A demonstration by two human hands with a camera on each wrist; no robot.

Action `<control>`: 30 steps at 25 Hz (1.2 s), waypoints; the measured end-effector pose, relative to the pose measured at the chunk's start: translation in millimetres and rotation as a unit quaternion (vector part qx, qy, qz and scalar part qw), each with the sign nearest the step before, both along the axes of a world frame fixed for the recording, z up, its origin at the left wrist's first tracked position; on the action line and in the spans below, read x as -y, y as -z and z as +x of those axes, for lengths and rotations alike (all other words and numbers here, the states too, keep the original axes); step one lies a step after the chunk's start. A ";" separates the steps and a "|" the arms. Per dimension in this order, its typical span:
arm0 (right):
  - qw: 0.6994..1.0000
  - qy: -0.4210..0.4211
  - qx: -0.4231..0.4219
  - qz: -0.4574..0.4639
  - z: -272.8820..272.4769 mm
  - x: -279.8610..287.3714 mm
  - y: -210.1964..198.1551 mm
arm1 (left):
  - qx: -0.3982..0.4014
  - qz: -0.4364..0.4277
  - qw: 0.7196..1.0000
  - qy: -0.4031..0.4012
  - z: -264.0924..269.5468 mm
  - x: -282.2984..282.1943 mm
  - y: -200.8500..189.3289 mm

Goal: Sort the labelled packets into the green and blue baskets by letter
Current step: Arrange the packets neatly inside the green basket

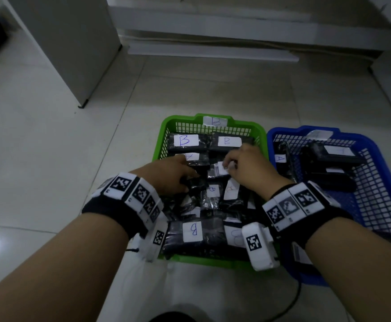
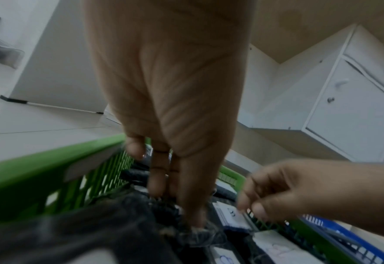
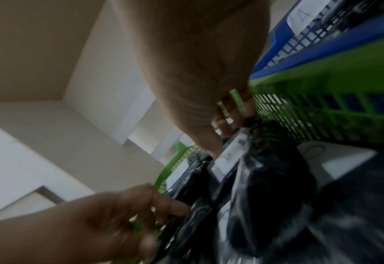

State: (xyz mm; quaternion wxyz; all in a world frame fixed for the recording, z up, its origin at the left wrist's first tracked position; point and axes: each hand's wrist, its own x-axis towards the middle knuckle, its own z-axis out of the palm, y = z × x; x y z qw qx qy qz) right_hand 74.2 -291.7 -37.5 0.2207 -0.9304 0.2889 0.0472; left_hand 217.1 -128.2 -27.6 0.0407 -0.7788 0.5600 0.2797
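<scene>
While both of your hands are working over the green slatted plastic basket (image 1: pixel 164 133), your right hand (image 1: pixel 250 168) is pinching the white-labelled edge of a small black plastic-wrapped packet (image 1: pixel 217 171) near the basket's middle. Your left hand (image 1: pixel 173 175) is reaching into the heap just beside it, fingertips (image 2: pixel 193 221) pressing down onto crinkled black wrapping; whether they are actually gripping a packet, I cannot tell.

You are handling something that looks light, soft and slick: the film is likely to crumple and slide, so a pinch across a corner or along the label edge should be holding better than a flat press. Judging by the loose wrap, neighbouring packets may be dragging up with it.

You are digging in a crowded pile. Other black packets with white paper labels marked B (image 1: pixel 193 231) are lying all around and partly under the one you are holding, so its letter is hard to read here. To your right, touching the green basket, the blue mesh plastic basket (image 1: pixel 375 198) is holding packets labelled A (image 1: pixel 280 158). A white cabinet (image 1: pixel 62 43) is standing well apart on the pale tiled floor (image 1: pixel 38 159).
</scene>
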 end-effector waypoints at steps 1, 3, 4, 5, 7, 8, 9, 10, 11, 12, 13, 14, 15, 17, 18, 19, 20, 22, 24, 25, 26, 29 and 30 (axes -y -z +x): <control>0.999 -0.015 -0.048 -0.016 -6.2 -4.6 -3.7 | -0.031 -0.029 0.999 -0.011 -1.7 -2.1 -3.5; 0.985 -0.044 -0.161 -0.044 -19.0 -17.9 -7.0 | -0.116 -0.037 0.992 -0.041 -12.4 -9.1 -12.6; 0.981 -0.048 -0.180 -0.056 -22.4 -23.0 -7.8 | -0.153 -0.015 0.987 -0.045 -18.8 -12.5 -15.9; 0.983 -0.039 -0.172 -0.057 -25.4 -26.8 -9.8 | -0.173 0.017 0.984 -0.041 -26.7 -16.6 -17.8; 0.993 -0.005 -0.114 -0.011 -26.5 -27.1 -15.1 | -0.183 0.049 0.981 -0.033 -39.2 -24.1 -16.8; 0.996 0.015 -0.078 0.031 -25.9 -25.4 -18.0 | -0.186 0.043 0.981 -0.037 -42.6 -27.6 -16.9; 0.995 0.042 -0.038 0.077 -23.9 -23.2 -19.5 | -0.188 0.028 0.981 -0.044 -42.9 -30.0 -17.4; 0.989 0.080 0.012 0.127 -22.9 -21.7 -20.4 | -0.188 0.008 0.981 -0.052 -42.7 -32.9 -19.7; 0.973 0.125 0.065 0.181 -21.8 -21.4 -20.4 | -0.189 -0.012 0.980 -0.066 -41.4 -35.0 -21.4; 0.956 0.162 0.101 0.221 -21.2 -22.8 -20.6 | -0.196 -0.036 0.976 -0.088 -40.6 -36.9 -23.7; 0.947 0.182 0.108 0.242 -21.1 -24.1 -18.5 | -0.207 -0.061 0.969 -0.118 -40.5 -38.0 -26.2; 0.950 0.179 0.089 0.240 -21.0 -24.2 -14.7 | -0.212 -0.090 0.962 -0.148 -40.0 -38.3 -27.6; 0.960 0.159 0.059 0.222 -21.0 -23.4 -10.1 | -0.209 -0.120 0.954 -0.175 -39.4 -37.9 -29.0; 0.975 0.107 0.038 0.193 -21.4 -23.9 -3.9 | -0.184 -0.171 0.942 -0.221 -37.2 -36.8 -30.2; 0.973 0.087 0.048 0.209 -21.2 -24.3 -2.7 | -0.167 -0.188 0.938 -0.238 -35.8 -36.2 -29.9; 0.969 0.067 0.056 0.231 -20.4 -25.3 -1.8 | -0.151 -0.199 0.935 -0.251 -34.6 -35.6 -28.6; 0.968 0.042 0.057 0.241 -20.1 -27.2 -1.6 | -0.140 -0.204 0.934 -0.258 -34.4 -34.5 -26.9; 0.977 0.008 0.053 0.208 -20.2 -29.3 0.5 | -0.141 -0.201 0.932 -0.266 -35.9 -32.6 -22.2; 0.989 0.031 0.046 0.135 -25.9 -27.7 -1.7 | -0.153 -0.194 0.933 -0.262 -40.4 -29.8 -18.1; 0.994 0.047 0.023 0.092 -31.2 -25.6 -5.6 | -0.154 -0.192 0.935 -0.257 -42.9 -27.6 -16.9; 0.998 0.044 -0.021 0.051 -36.8 -25.0 -10.1 | -0.153 -0.191 0.935 -0.255 -44.6 -25.6 -15.7; 0.976 -0.083 -0.200 -0.034 -49.1 -31.2 -16.2 | -0.153 -0.186 0.930 -0.276 -49.1 -17.6 -11.2; 0.964 -0.122 -0.232 -0.045 -50.4 -34.7 -15.8 | -0.149 -0.179 0.931 -0.280 -51.2 -14.8 -10.4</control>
